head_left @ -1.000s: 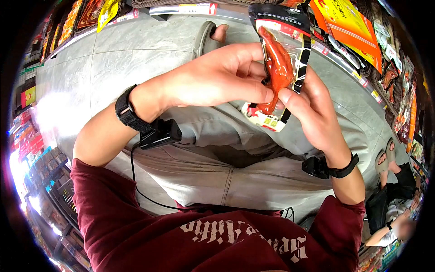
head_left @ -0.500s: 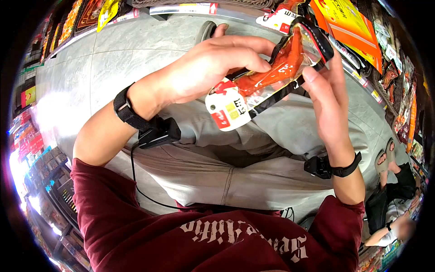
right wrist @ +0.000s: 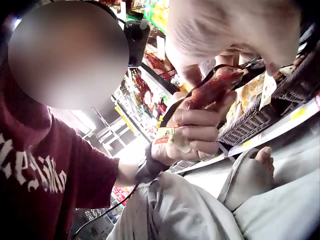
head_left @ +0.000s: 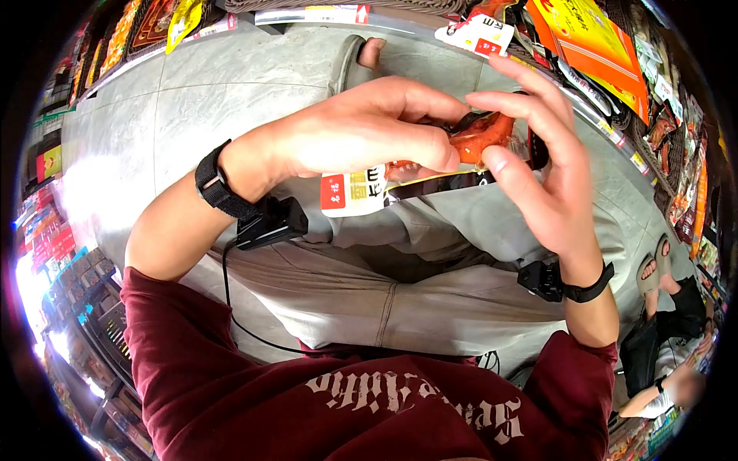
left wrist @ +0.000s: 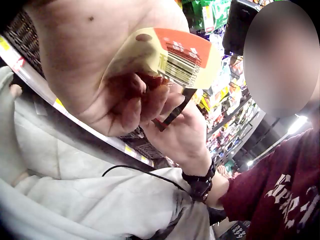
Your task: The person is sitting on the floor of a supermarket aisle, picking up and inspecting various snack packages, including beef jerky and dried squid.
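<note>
Left grip [head_left: 354,138] is pinching the packet [head_left: 484,142], thumb on top; right grip [head_left: 550,169] is curving round the other end, thumb touching. Packet is staying off the floor [head_left: 231,92], held over the grey trousers [head_left: 330,292], label end poking out past left grip. Shelf edge [head_left: 415,27] is running beyond; floor is showing between it and left grip.
</note>
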`<state>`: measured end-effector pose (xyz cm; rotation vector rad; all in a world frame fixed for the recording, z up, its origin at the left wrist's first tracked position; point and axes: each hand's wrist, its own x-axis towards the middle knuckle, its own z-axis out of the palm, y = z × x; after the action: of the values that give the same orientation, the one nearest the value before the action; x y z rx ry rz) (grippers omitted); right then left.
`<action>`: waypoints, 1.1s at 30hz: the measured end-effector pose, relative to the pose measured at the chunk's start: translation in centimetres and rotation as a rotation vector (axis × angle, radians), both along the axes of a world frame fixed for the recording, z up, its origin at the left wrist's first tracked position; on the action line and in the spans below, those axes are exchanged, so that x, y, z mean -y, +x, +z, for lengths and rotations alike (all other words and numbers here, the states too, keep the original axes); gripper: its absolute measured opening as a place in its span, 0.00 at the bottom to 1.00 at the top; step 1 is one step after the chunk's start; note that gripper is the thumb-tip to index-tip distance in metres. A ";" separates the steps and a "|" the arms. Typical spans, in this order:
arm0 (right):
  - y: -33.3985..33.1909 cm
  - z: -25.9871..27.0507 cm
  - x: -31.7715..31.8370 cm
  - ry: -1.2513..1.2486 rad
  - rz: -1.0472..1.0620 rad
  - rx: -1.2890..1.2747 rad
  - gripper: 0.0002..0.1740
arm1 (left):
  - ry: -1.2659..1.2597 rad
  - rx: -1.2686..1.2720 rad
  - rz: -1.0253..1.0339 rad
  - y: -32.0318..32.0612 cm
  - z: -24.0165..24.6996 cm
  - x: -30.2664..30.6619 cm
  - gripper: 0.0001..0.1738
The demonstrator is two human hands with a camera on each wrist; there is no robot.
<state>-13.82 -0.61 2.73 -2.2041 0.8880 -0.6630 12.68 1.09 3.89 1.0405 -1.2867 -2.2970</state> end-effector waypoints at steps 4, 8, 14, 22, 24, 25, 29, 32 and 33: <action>0.5 -0.6 -0.5 0.111 0.006 0.108 0.21 | -0.012 0.026 0.030 -0.2 -0.4 -0.1 0.30; 0.9 -0.9 -0.9 0.251 -0.022 0.226 0.16 | -0.013 0.005 0.020 -0.2 -0.7 -0.2 0.29; 1.0 -0.7 -1.2 0.341 0.005 0.260 0.13 | 0.021 0.015 -0.024 -0.3 -0.8 -0.1 0.29; 1.1 -0.9 -1.2 0.348 -0.008 0.235 0.13 | 0.004 0.019 -0.029 -0.4 -1.7 -0.4 0.29; 1.1 -0.9 -1.3 0.329 -0.008 0.230 0.13 | -0.010 0.033 -0.032 -0.5 -1.4 -0.3 0.29; 1.2 -0.9 -1.3 0.328 -0.015 0.222 0.13 | -0.015 0.048 -0.050 -0.4 -1.2 -0.2 0.28; 1.2 -0.9 -1.4 0.333 -0.031 0.192 0.14 | -0.010 0.000 -0.054 -0.5 -1.7 -0.3 0.25; 1.3 -1.2 -1.4 0.317 -0.025 0.228 0.14 | -0.023 0.012 -0.047 -0.6 -1.7 -0.4 0.23; 1.3 -1.1 -1.4 0.317 -0.025 0.228 0.14 | -0.023 0.012 -0.047 -0.6 -1.6 -0.4 0.23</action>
<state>-12.49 0.81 1.59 -1.8002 0.8397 -0.7155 12.08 1.48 2.29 1.0291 -1.3528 -2.3081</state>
